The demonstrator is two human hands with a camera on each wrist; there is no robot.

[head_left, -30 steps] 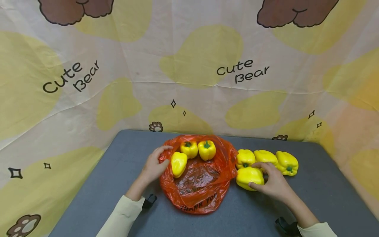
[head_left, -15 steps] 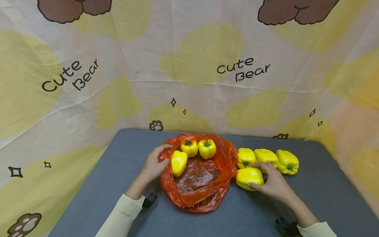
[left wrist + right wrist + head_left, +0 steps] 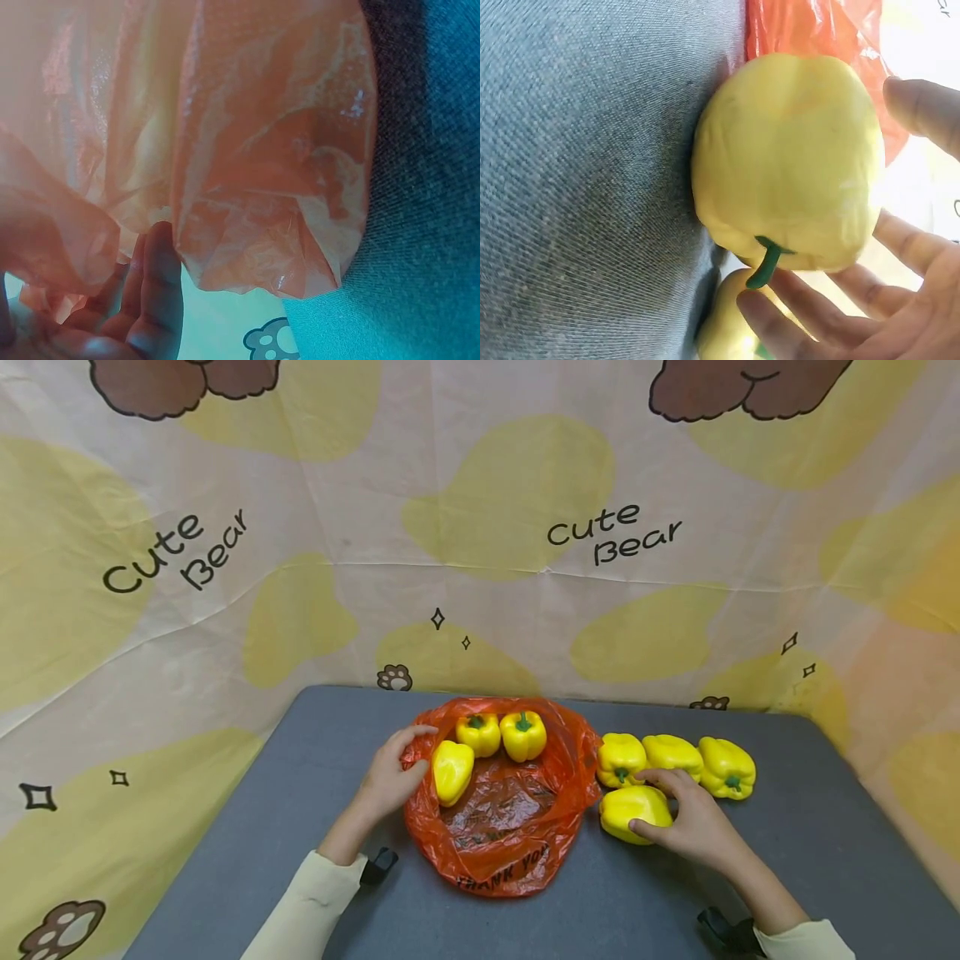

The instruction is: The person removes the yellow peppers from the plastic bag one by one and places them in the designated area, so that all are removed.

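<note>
An orange-red plastic bag (image 3: 517, 878) printed "THANK YOU" stands wide open, with three yellow bell peppers (image 3: 524, 737) inside. My left hand (image 3: 390, 777) rests at its left rim, thumb and index finger spread apart. In the left wrist view, straight fingers (image 3: 159, 277) lie against the thin plastic. To the right of the bag, my right hand (image 3: 693, 818) is loosely around another yellow bell pepper (image 3: 626, 814), which lies on its side on the table. In the right wrist view a gap shows between the thumb (image 3: 919, 101) and this pepper; whether the other fingers touch it, I cannot tell.
Behind the right-hand pepper, three more yellow bell peppers (image 3: 672, 754) lie in a row near the bag's right side. The grey table (image 3: 337, 718) ends at a printed cloth backdrop (image 3: 480, 510). Black straps (image 3: 381, 866) sit at both wrists.
The pepper at my right hand has shifted slightly right, further into the space between thumb and fingers. Both hands have hardly moved, and the bag with its peppers stays as it was.
</note>
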